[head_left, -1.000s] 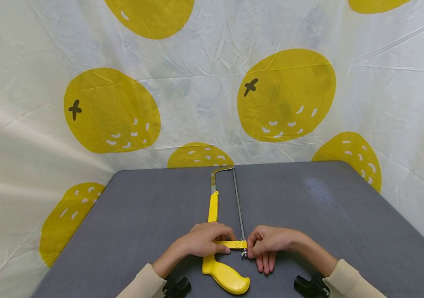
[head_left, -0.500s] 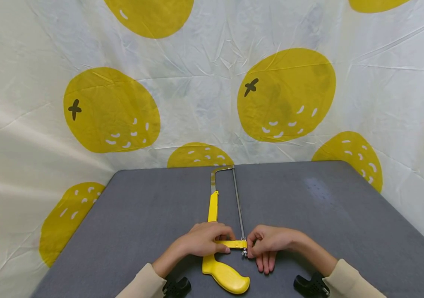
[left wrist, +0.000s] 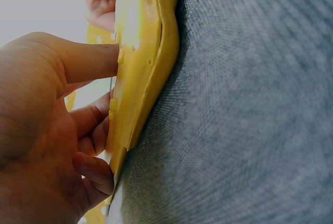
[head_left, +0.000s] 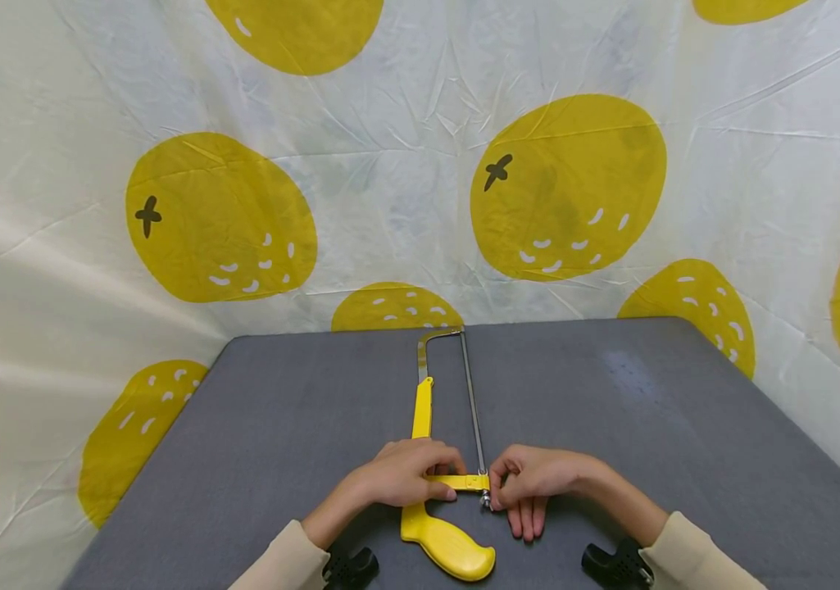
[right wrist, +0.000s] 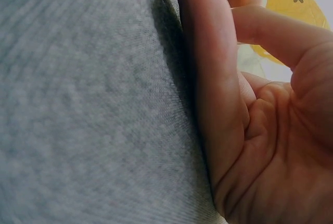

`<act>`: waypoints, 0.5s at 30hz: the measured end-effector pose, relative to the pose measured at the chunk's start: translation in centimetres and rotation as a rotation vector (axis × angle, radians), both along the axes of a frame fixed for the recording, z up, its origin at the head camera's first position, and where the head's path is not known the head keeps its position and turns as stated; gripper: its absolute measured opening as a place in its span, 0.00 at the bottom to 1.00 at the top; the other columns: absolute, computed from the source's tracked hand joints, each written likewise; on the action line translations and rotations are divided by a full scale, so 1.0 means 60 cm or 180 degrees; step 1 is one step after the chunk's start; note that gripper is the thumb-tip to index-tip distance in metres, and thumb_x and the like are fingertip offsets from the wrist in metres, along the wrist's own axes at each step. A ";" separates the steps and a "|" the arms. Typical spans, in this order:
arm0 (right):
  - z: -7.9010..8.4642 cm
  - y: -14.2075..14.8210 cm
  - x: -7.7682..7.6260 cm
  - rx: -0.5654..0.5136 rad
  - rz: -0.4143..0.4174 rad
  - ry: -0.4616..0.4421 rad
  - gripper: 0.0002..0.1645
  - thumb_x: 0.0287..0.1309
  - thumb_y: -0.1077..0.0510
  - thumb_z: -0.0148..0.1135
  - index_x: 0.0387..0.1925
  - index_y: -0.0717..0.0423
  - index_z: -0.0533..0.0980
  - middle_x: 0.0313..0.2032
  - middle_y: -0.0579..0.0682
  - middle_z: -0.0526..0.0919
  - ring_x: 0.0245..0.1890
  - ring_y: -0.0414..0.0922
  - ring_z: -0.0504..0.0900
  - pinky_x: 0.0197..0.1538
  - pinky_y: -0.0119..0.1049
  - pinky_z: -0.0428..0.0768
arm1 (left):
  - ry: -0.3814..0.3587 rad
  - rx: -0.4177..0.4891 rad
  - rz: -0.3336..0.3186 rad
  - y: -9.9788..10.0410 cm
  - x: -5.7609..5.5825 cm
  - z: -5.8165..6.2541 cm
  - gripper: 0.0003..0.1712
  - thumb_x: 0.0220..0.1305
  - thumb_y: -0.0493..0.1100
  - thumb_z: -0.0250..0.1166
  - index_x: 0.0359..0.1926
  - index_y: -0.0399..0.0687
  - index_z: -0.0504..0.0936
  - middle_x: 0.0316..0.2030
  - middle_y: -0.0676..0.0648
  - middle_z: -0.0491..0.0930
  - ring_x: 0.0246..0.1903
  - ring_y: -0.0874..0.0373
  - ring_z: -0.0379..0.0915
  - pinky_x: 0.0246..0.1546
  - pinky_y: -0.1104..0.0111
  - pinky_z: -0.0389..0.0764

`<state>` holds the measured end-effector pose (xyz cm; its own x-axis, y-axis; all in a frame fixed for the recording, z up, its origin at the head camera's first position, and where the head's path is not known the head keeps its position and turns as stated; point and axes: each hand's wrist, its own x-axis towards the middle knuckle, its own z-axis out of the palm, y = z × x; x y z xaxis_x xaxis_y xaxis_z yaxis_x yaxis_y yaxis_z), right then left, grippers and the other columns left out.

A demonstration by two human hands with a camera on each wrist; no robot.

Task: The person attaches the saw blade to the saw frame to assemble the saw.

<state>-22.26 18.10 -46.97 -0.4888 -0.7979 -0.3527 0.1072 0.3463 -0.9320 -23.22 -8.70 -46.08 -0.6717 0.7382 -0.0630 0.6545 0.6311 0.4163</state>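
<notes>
A hacksaw (head_left: 455, 552) with a yellow handle lies flat on the grey table, its thin blade (head_left: 472, 401) on the right side. My left hand (head_left: 406, 475) grips the yellow frame just above the handle, thumb below the crosspiece and fingers above it. In the left wrist view, thumb and fingertips press along the yellow frame (left wrist: 143, 62). At the blade's near end is a small metal wing nut (head_left: 486, 501). Thumb and index finger of my right hand (head_left: 533, 478) pinch at its edge, while the other fingers rest on the table. The right wrist view hides the nut behind the fingers (right wrist: 216, 62).
The grey cloth-covered table (head_left: 301, 393) extends to both sides and behind the saw. A white curtain (head_left: 390, 188) with yellow fruit prints hangs along the back and sides.
The wing nut looks slightly turned between the frames. Both hands and the hacksaw stay in nearly the same place.
</notes>
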 end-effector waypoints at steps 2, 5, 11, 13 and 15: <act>0.000 0.000 0.000 -0.0004 0.0002 -0.0001 0.06 0.66 0.63 0.61 0.39 0.64 0.80 0.21 0.48 0.87 0.19 0.37 0.86 0.22 0.31 0.82 | 0.0007 -0.0001 0.0001 0.000 0.000 0.001 0.11 0.68 0.55 0.70 0.49 0.75 0.84 0.33 0.64 0.74 0.31 0.71 0.68 0.31 0.74 0.67; 0.001 0.001 0.000 -0.0011 0.0009 -0.0003 0.06 0.66 0.63 0.61 0.39 0.65 0.80 0.21 0.48 0.87 0.19 0.37 0.86 0.22 0.31 0.82 | 0.0010 -0.0006 0.0002 0.000 0.001 0.002 0.11 0.68 0.55 0.70 0.50 0.75 0.84 0.32 0.64 0.74 0.31 0.71 0.67 0.31 0.74 0.66; 0.001 0.002 -0.001 -0.0020 0.0010 -0.0045 0.07 0.67 0.63 0.61 0.40 0.65 0.80 0.22 0.48 0.87 0.19 0.37 0.87 0.23 0.31 0.83 | -0.0012 -0.0007 0.0007 0.000 0.002 0.003 0.10 0.68 0.55 0.69 0.49 0.75 0.83 0.33 0.64 0.74 0.31 0.71 0.68 0.31 0.74 0.67; 0.000 0.002 -0.001 -0.0023 0.0003 -0.0047 0.07 0.66 0.63 0.61 0.39 0.66 0.80 0.22 0.49 0.87 0.19 0.37 0.87 0.23 0.32 0.83 | -0.0014 -0.0005 0.0008 0.000 0.002 0.003 0.10 0.68 0.55 0.69 0.49 0.75 0.83 0.33 0.64 0.74 0.31 0.71 0.68 0.31 0.74 0.67; -0.001 0.003 -0.002 -0.0022 -0.0002 -0.0051 0.07 0.65 0.64 0.60 0.39 0.66 0.80 0.22 0.49 0.87 0.19 0.37 0.87 0.23 0.32 0.83 | -0.0016 -0.0005 0.0008 0.000 0.002 0.003 0.10 0.68 0.55 0.69 0.49 0.76 0.83 0.32 0.64 0.74 0.31 0.70 0.68 0.31 0.73 0.67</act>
<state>-22.35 18.26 -47.03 -0.4836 -0.8001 -0.3549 0.1222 0.3398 -0.9325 -23.09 -8.71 -45.93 -0.6731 0.7364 -0.0676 0.6508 0.6333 0.4187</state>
